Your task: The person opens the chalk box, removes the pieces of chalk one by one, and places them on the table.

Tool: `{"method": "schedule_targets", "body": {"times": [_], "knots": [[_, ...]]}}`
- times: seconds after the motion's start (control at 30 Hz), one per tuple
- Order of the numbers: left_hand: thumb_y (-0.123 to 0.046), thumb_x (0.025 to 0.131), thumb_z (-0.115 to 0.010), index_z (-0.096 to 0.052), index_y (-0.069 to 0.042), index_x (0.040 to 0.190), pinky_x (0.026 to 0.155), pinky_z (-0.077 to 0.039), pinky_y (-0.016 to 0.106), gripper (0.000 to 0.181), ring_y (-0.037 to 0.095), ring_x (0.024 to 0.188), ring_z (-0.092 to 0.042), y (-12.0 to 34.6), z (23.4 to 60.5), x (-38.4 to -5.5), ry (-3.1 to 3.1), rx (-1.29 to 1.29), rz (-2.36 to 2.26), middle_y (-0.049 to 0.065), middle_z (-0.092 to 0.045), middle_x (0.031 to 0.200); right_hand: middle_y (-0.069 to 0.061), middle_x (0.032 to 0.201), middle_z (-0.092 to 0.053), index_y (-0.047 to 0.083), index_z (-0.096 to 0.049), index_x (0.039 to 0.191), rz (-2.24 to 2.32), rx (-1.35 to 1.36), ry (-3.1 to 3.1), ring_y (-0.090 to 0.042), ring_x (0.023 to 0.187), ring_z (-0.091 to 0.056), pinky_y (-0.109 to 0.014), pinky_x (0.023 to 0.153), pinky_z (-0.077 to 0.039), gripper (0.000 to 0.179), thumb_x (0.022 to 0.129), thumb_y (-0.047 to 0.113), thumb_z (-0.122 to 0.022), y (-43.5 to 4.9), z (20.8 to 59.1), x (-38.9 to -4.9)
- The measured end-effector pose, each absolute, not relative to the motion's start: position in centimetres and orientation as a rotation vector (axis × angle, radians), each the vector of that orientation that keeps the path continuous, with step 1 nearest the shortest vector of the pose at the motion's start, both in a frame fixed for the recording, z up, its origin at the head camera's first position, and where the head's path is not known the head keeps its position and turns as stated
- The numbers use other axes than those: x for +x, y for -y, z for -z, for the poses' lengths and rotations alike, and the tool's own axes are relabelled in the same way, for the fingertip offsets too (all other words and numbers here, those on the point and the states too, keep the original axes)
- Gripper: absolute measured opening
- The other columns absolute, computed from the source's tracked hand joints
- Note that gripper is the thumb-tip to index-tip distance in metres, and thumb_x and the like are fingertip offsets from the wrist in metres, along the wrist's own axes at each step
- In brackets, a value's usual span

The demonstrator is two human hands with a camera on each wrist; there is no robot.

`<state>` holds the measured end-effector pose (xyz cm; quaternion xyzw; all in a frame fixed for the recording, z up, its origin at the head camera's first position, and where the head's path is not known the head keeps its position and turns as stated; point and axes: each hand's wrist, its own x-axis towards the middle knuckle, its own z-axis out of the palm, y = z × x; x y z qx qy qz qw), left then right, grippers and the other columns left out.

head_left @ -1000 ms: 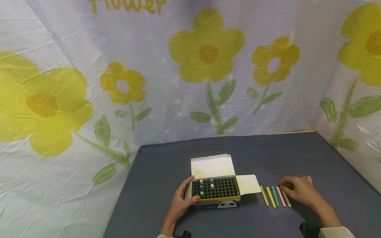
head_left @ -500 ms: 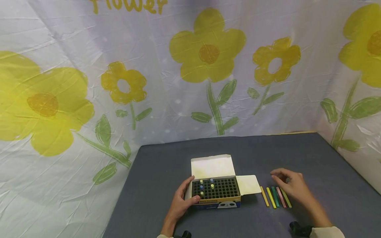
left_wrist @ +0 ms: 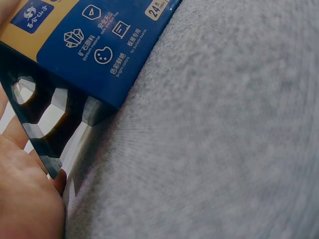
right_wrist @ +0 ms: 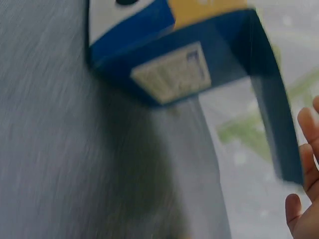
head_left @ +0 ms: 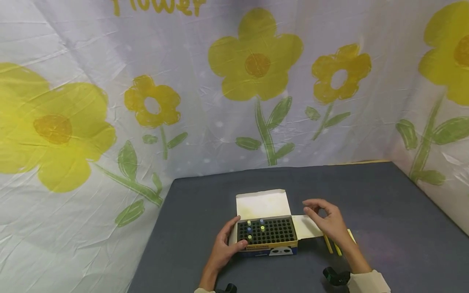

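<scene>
An open chalk box (head_left: 280,250) with a panda on its front stands on the table. Several chalk sticks (head_left: 262,228) stand upright in its black holed insert (head_left: 278,232). My left hand (head_left: 227,244) grips the box's left end, thumb at the front and a finger at the back corner. In the left wrist view, the palm lies against that end. My right hand (head_left: 326,217) is above the box's right flap (head_left: 305,227), thumb and forefinger brought close together. Whether chalk is between them is hidden. An orange chalk stick (head_left: 327,244) and yellow chalk sticks lie below it, partly covered by the forearm.
The dark grey table (head_left: 205,207) reaches back to a white fabric wall (head_left: 205,134) painted with yellow flowers. The box's white lid (head_left: 263,205) stands up behind it. Black wrist cameras (head_left: 335,276) are worn on both wrists.
My right hand has risen from the row of loose chalk and moved left to above the box's right flap. My left hand has kept its grip on the box.
</scene>
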<state>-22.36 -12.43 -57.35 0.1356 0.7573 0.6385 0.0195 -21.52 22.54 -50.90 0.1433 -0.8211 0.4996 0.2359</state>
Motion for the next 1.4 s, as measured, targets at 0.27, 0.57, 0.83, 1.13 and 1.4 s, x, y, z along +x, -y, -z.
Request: {"method": "schedule_targets", "body": {"times": [0.27, 0.57, 0.83, 1.13, 1.4], "knots": [[-0.018, 0.088, -0.081, -0.050, -0.035, 0.149, 0.111, -0.036, 0.057, 0.071, 0.031, 0.149, -0.038, 12.4, 57.3, -22.4, -2.347, 0.429, -1.974, 0.002, -0.044, 0.159, 0.002, 0.089, -0.064, 0.007, -0.075, 0.112, -1.426, 0.475, 2.305, -0.007, 0.080, -0.053, -0.030, 0.074, -0.046, 0.018, 0.094, 0.009, -0.072, -19.3, 50.5, -22.5], [-0.020, 0.087, -0.081, -0.050, -0.035, 0.149, 0.110, -0.038, 0.054, 0.071, 0.031, 0.147, -0.040, 12.5, 57.4, -22.4, -2.352, 0.420, -1.968, 0.002, -0.045, 0.159, 0.009, 0.081, -0.065, 0.010, -0.077, 0.104, -1.315, 0.676, 2.320, -0.002, 0.070, -0.053, -0.036, 0.082, -0.028, 0.019, 0.086, 0.006, -0.079, -15.8, 50.7, -22.7], [-0.018, 0.088, -0.080, -0.050, -0.033, 0.150, 0.112, -0.036, 0.055, 0.070, 0.030, 0.146, -0.040, 12.5, 57.5, -22.5, -2.307, 0.432, -1.996, 0.002, -0.045, 0.159, 0.012, 0.083, -0.070, 0.015, -0.078, 0.102, -1.238, 0.800, 2.430, -0.006, 0.071, -0.054, -0.039, 0.082, -0.022, 0.018, 0.085, 0.009, -0.081, -13.8, 50.9, -22.9], [-0.017, 0.088, -0.080, -0.049, -0.033, 0.150, 0.105, -0.044, 0.037, 0.070, 0.026, 0.136, -0.048, 12.5, 57.4, -22.4, -2.315, 0.418, -1.986, 0.002, -0.049, 0.155, 0.015, 0.083, -0.071, 0.020, -0.078, 0.100, -1.003, 0.804, 2.536, -0.008, 0.076, -0.053, -0.041, 0.081, -0.023, 0.019, 0.082, 0.015, -0.085, -13.1, 50.9, -22.8], [-0.016, 0.088, -0.080, -0.050, -0.032, 0.150, 0.106, -0.043, 0.038, 0.071, 0.026, 0.137, -0.048, 12.5, 57.3, -22.3, -2.301, 0.412, -1.994, 0.002, -0.048, 0.156, 0.014, 0.080, -0.070, 0.021, -0.080, 0.097, -0.907, 0.741, 2.600, -0.006, 0.073, -0.047, -0.040, 0.080, -0.021, 0.018, 0.080, 0.018, -0.087, -12.4, 50.6, -22.4]]}}
